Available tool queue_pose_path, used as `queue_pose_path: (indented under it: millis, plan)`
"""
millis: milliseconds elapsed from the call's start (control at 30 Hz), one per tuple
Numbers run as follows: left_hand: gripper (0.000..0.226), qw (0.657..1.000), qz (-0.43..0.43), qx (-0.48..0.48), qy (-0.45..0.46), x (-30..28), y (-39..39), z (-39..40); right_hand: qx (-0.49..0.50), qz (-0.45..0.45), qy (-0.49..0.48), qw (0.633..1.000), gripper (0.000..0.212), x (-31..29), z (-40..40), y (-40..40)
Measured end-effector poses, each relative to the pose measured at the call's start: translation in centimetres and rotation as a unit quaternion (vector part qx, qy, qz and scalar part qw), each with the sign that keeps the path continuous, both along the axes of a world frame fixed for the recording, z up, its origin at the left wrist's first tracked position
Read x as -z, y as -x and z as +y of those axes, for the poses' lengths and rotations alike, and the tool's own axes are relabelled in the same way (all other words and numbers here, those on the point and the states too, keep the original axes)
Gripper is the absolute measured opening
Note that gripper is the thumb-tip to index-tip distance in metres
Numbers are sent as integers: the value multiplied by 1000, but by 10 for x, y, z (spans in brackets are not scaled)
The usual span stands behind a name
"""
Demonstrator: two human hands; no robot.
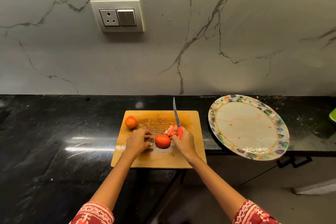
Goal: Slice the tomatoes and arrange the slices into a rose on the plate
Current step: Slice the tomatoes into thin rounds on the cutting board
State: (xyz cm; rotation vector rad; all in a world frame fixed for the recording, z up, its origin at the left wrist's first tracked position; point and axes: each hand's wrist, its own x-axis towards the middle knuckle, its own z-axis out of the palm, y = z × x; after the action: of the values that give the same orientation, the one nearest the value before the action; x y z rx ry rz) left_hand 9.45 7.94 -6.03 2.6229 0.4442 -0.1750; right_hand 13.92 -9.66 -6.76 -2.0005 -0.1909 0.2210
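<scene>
Both hands work nearest: black stone surface, round floral-rimmed plate bare, wooden board, whole red tomato between them. Right hand grips red-handled knife; left hand relaxed, holding nothing. Steady tomato first, slice thin.

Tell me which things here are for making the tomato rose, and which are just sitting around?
For the rose: two whole tomatoes, cut slices, knife, cutting board, plate.

Just there: wall socket, green thing at the right edge.
</scene>
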Motion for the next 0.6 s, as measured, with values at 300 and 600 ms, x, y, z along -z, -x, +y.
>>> queue_pose_path:
  millis: [300,600]
  plan:
    - [65,988,9,145,42,14,-15,1,28,-1,17,999,7,3,-10,-1]
    - [50,992,-3,122,27,8,-6,-2,3,-19,-24,1000,28,-8,-19,8]
